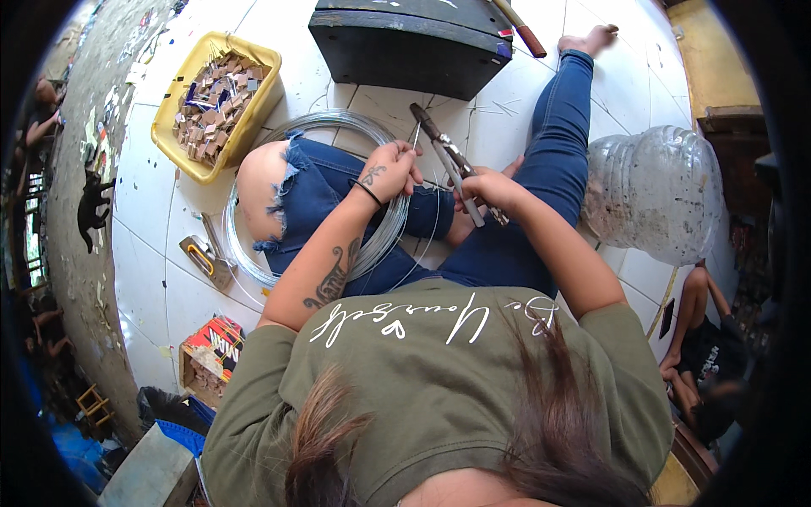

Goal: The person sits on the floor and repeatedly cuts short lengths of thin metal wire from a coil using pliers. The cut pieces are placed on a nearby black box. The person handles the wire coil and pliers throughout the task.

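My left hand [390, 172] is closed on a strand of silvery wire, pinched between the fingers with a short end sticking up. My right hand [492, 189] grips the handles of worn metal pliers [444, 150], whose dark jaws point up and away, beside that wire end. A large coil of wire [391, 235] loops round my bent left knee and across my lap. Loose strands of it hang below my hands. Whether the jaws touch the wire I cannot tell.
A yellow tub [272, 66] of small brown blocks stands far left, near a black wooden box [405, 52] with a hammer handle [525, 35]. Cut wire pieces [498, 107] lie on white tiles. A clear jug [659, 194] lies right; a person [710, 346] sits behind it.
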{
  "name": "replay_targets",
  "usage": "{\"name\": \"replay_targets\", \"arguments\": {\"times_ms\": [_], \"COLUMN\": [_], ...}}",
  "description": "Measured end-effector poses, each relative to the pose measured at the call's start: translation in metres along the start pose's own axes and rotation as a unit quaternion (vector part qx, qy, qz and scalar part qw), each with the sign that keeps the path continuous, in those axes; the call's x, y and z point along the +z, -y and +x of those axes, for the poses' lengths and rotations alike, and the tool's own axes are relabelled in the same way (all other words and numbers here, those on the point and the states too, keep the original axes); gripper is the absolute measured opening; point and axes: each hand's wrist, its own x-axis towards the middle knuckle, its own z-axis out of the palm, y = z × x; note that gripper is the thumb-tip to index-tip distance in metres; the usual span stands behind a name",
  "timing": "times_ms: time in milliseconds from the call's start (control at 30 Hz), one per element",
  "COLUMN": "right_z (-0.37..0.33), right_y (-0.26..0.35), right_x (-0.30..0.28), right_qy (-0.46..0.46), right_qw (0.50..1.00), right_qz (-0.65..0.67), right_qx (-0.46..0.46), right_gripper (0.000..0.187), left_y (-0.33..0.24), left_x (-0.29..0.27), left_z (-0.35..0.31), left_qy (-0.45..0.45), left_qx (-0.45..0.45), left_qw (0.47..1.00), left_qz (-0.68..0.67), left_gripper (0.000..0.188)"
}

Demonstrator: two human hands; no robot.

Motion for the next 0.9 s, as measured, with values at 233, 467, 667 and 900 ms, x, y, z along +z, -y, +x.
{"name": "replay_targets", "arguments": {"times_ms": [233,467,667,900], "right_z": [0.02,0.031,0.026,0.027], "right_y": [-0.009,-0.015,-0.013,-0.011], "right_x": [0.008,0.012,0.014,0.009], "right_qy": [-0.087,-0.107,-0.118,-0.137], "right_qw": [0.992,0.989,0.989,0.973], "right_qz": [-0.087,-0.101,-0.091,-0.184], "right_qx": [0.02,0.024,0.016,-0.025], "right_gripper": [0.021,0.02,0.019,0.02], "left_y": [0.012,0.02,0.02,0.014], "left_x": [0.006,0.003,0.003,0.003], "left_z": [0.008,0.023,0.022,0.015], "left_qy": [-0.015,-0.012,-0.025,-0.028], "left_qx": [-0.036,-0.046,-0.031,-0.012], "left_qw": [0.996,0.992,0.989,0.993], "left_qz": [0.086,0.12,0.14,0.111], "left_gripper": [0.021,0.022,0.022,0.022]}}
